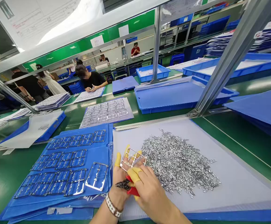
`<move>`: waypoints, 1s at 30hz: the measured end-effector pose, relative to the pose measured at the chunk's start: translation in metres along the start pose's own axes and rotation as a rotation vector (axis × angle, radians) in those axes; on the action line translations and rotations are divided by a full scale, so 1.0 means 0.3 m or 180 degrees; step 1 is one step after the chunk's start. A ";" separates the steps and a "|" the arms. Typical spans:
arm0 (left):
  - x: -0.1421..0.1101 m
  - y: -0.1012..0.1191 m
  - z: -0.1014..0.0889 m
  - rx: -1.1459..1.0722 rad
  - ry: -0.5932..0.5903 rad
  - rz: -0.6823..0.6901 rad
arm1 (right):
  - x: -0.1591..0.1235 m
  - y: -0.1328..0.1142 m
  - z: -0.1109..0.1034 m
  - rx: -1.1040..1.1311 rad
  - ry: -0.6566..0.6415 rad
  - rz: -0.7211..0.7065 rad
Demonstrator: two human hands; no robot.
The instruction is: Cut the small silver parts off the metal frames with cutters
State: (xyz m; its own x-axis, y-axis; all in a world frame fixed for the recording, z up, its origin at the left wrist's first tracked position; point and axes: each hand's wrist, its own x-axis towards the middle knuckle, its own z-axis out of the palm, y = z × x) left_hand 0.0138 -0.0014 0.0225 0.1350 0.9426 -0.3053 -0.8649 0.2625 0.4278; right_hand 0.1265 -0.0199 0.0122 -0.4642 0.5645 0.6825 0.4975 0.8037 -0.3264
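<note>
Two bare hands are in view, several fingers sheathed in yellow finger cots (118,159). The left hand (119,179) is curled upward, with a thin stamped metal frame (132,159) pinched at its fingertips above the grey mat (231,183). The right hand (150,194) is closed around red-handled cutters (133,190), their black jaws pointed toward 9 o'clock and lying against the left palm. A beaded bracelet (112,205) is worn on the left wrist. A heap of small silver stamped parts (177,163) is spread on the mat at 3 o'clock, just beside the hands. Rows of metal frames are laid on a blue folder (102,149) at 9 o'clock. More frames are laid on a grey sheet (129,115) at 12 o'clock. A blue tray (173,99) is placed at 1 o'clock. A co-worker (91,79) is seated farther off at 11 o'clock.
</note>
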 end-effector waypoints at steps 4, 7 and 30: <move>-0.006 0.019 0.005 -0.0084 -0.0162 -0.0136 | 0.008 0.023 -0.052 0.0074 0.0087 0.0131; -0.003 0.014 -0.006 -0.0129 -0.0292 -0.0126 | 0.015 0.049 -0.072 -0.0015 0.0105 0.0292; 0.030 -0.035 -0.079 0.0501 0.0115 0.0780 | 0.089 0.046 -0.050 -0.1042 -0.1416 0.1087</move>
State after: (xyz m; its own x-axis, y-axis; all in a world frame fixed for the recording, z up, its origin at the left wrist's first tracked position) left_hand 0.0126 -0.0007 -0.0047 -0.0884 0.9746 -0.2057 -0.7836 0.0594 0.6184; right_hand 0.1320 0.0034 0.0358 -0.4645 0.8587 0.2166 0.8359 0.5059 -0.2130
